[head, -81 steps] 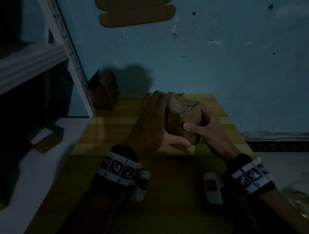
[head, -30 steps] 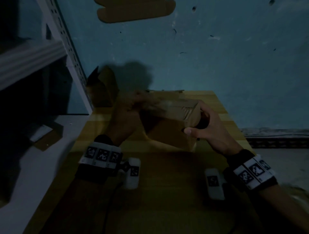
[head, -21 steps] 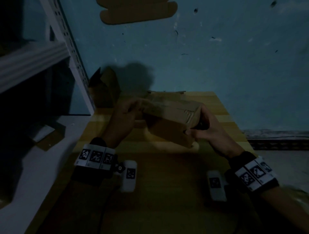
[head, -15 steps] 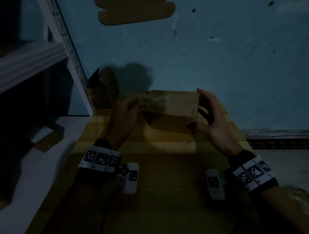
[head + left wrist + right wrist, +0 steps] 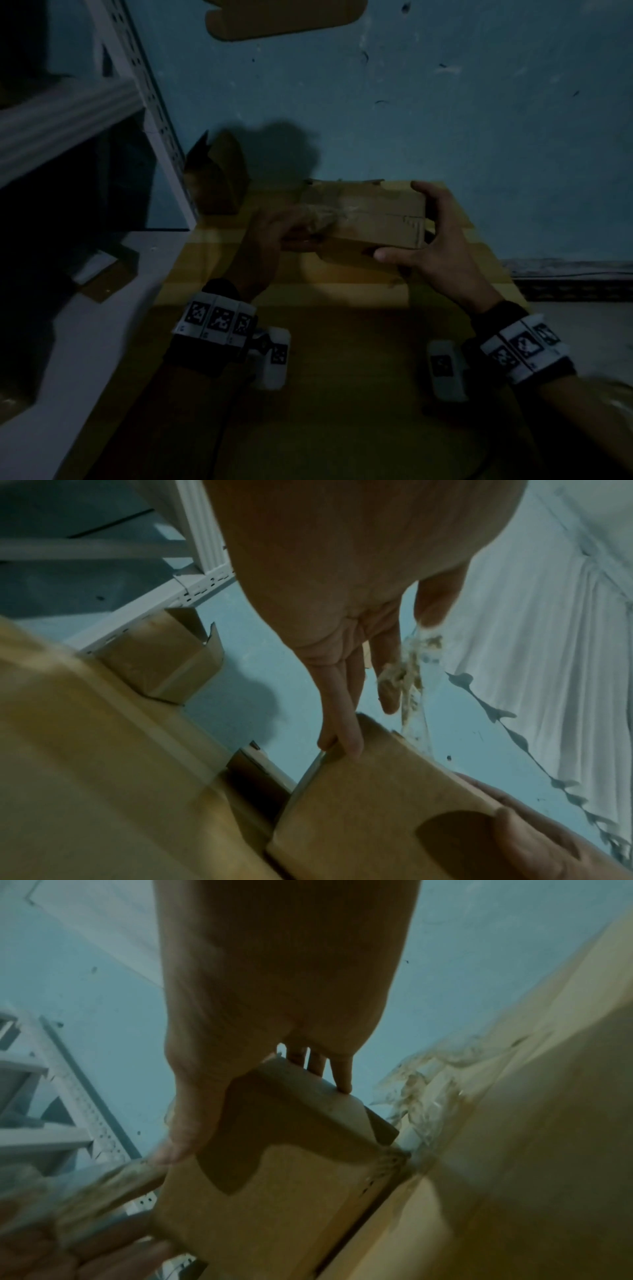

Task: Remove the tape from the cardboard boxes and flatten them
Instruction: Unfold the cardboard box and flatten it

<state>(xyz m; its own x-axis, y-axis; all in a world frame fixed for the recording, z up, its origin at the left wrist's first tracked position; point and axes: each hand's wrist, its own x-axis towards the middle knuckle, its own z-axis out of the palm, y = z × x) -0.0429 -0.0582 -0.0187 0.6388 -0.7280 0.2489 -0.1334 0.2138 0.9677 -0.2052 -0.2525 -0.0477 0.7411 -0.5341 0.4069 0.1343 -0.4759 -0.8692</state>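
Note:
A brown cardboard box is held just above the wooden table, lying lengthwise. My right hand grips its right end, thumb on the near face and fingers over the far edge. In the right wrist view the right hand clamps the same box. My left hand is at the box's left end and pinches a crumpled strip of clear tape. In the left wrist view the left hand pinches the tape between thumb and forefinger, and the other fingers touch the box.
A second, opened cardboard box stands at the table's back left against the white metal rack. A flattened cardboard piece lies beyond the table. The blue wall closes the far side. More crumpled clear tape shows right of the held box.
The box has been turned from tilted to level and lengthwise. My right hand shifted its grip to the right end. My left hand moved to the left end and now pinches the tape.

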